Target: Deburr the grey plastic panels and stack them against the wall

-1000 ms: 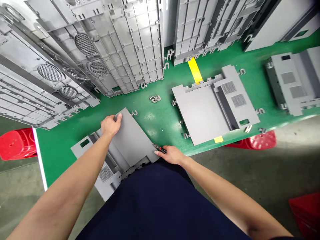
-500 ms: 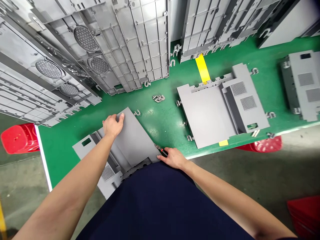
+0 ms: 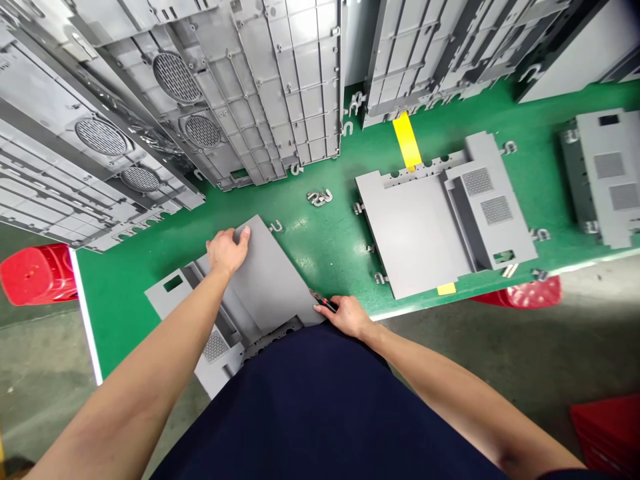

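Observation:
A grey plastic panel lies at a slant on the near left of the bench, one end against my body. My left hand grips its far edge, thumb on top and fingers over the rim. At the panel's right edge, my right hand is closed around cutting pliers with red and black handles. Their small metal jaws touch or nearly touch that edge; the exact contact is too small to tell. A small grey hook-shaped piece sticks out beside the panel's far right edge.
On the green bench lie loose hook-shaped pieces. A similar grey panel rests to the right, another part farther right. Large ribbed panels stand along the back. Red stools stand by the bench.
The view has shifted slightly. Both hands keep their grips, and the pliers stay at the panel's right edge with hardly any movement.

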Motion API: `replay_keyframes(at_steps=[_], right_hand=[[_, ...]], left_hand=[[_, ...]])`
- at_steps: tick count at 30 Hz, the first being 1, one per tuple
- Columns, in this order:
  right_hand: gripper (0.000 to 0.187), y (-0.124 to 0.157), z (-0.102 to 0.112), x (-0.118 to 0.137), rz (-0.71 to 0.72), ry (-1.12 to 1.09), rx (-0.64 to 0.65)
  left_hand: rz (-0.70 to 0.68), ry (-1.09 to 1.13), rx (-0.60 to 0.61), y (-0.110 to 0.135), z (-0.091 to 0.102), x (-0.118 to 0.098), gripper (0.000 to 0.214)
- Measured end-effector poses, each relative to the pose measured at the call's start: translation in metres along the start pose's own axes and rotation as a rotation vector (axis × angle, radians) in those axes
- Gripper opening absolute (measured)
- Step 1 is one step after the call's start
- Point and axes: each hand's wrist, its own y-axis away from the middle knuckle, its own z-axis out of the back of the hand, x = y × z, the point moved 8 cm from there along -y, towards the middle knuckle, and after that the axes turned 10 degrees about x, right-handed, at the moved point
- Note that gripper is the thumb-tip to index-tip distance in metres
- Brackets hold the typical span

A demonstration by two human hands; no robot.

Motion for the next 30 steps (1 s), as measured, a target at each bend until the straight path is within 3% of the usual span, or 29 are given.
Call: replay_keyframes(at_steps=[5,10,20,25,30], right_hand=[[0.055,-0.002,0.013,-0.004,-0.017,-0.089,0.012],[0.025,-0.021,0.029,0.015,-0.053,-0.111,0.077],[0.037,-0.099,0.048,0.113,-0.099,0.093,0.172],[0.039,-0.123,0.054,0.137,-0.094,0.121,0.174],[0.041,-0.121,0.054,0.140,-0.128,0.133,0.163]], left_hand=[[-0.001,0.009,0.005,0.001,0.000,0.001,0.068],[-0.015,0.007,-0.005,0.000,-0.001,0.002,0.068],[-0.027,0.029,-0.006,0.001,-0.005,0.007,0.069],[-0.050,0.071,-0.035,0.003,-0.006,0.008,0.068],[-0.052,0.086,-0.042,0.005,-0.006,0.009,0.066]])
